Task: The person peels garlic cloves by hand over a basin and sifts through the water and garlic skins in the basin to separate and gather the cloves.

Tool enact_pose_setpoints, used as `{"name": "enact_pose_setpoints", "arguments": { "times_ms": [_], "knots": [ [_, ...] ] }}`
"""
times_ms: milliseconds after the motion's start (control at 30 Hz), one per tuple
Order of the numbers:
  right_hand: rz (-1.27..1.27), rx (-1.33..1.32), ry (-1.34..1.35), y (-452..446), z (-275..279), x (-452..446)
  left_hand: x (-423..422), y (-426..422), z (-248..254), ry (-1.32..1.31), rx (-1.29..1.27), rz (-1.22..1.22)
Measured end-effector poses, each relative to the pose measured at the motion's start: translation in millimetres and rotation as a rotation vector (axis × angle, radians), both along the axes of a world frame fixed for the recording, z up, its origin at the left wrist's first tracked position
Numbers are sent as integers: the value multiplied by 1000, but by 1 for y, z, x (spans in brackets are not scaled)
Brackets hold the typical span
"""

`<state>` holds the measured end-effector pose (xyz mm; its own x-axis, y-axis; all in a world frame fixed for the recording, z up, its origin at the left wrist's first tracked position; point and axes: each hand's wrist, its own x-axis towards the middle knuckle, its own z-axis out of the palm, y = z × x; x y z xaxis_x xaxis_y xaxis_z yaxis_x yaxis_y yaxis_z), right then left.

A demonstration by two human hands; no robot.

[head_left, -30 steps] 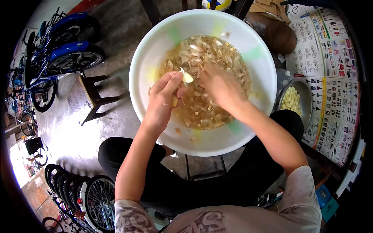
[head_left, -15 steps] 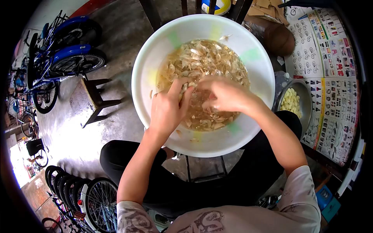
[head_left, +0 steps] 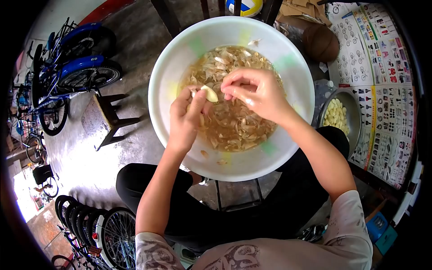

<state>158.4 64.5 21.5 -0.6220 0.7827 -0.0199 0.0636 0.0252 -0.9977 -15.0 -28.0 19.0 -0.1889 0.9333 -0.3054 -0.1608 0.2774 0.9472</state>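
Between the thumb and fingers of my left hand (head_left: pixel 186 114) is a pale garlic clove (head_left: pixel 209 94), held over the left part of a big white basin (head_left: pixel 168 135). Just to the right of the clove, my right hand (head_left: pixel 258 92) has its thumb and fingertips pinched together; whatever may be between them is too small to make out. Cloudy brownish water fills the bottom of the basin, with many loose garlic skins (head_left: pixel 220 67) floating in it. A metal bowl (head_left: pixel 357 118) by my right knee contains peeled garlic cloves (head_left: pixel 335 116).
A small wooden stool (head_left: pixel 102 118) stands at left, with blue bicycles (head_left: pixel 85 67) beyond it. More bicycles (head_left: pixel 112 236) are lower left. On the right is a table covered with printed sheets (head_left: pixel 382 90). A brown ball (head_left: pixel 321 42) and a blue-yellow ball (head_left: pixel 246 7) lie beyond the basin.
Both hands have come up from the floating skins, and the clove now shows plainly in the left one. The right hand has turned, its fingers now pinched near the clove.
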Motion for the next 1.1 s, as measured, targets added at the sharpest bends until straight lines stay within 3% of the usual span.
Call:
{"name": "enact_pose_setpoints", "arguments": {
  "times_ms": [67,100,133,200,233,333,400,500,533,600,667,733,833,933,1000,1067,1100],
  "knots": [
    [64,-316,30,7,7,2,-4,1,-2,-45,-3,0],
    [84,-76,-46,8,-6,2,-6,1,0,-153,-35,29],
    [85,-77,-45,6,-14,5,-7,1,2,-260,-67,58],
    [22,938,-575,3,-21,12,-7,1,2,-258,-75,68],
    [57,718,-569,0,-20,10,-9,1,2,-299,-87,62],
    [178,706,-636,0,-7,5,-10,1,1,-379,-103,56],
    [155,711,-592,-9,-30,-5,-10,-1,0,-415,-114,46],
    [311,555,-967,-25,-50,-22,-10,0,-1,-521,-165,42],
    [305,555,-968,-33,-58,-21,-14,-2,-6,-669,-168,0],
    [276,696,-1051,-54,-83,-22,-16,-3,-12,-811,-167,-38],
    [262,789,-1051,-69,-106,-22,-12,-4,-16,-1294,31,-125],
    [232,1133,-882,-73,-116,-25,-14,-7,-23,-1352,53,-129],
    [138,1159,-937,-56,-108,-30,-13,-7,-30,-1571,156,-217],
    [179,1143,-1039,-59,-103,-32,-14,-9,-27,-1592,119,-202],
    [378,945,-921,-58,-99,-29,-14,-6,-27,-1581,120,-201],
    [363,944,-1010,-44,-85,-27,-12,-8,-22,-1577,120,-183],
    [402,811,-950,-42,-80,-26,-10,-7,-11,-1312,10,-101]
  ]
}}
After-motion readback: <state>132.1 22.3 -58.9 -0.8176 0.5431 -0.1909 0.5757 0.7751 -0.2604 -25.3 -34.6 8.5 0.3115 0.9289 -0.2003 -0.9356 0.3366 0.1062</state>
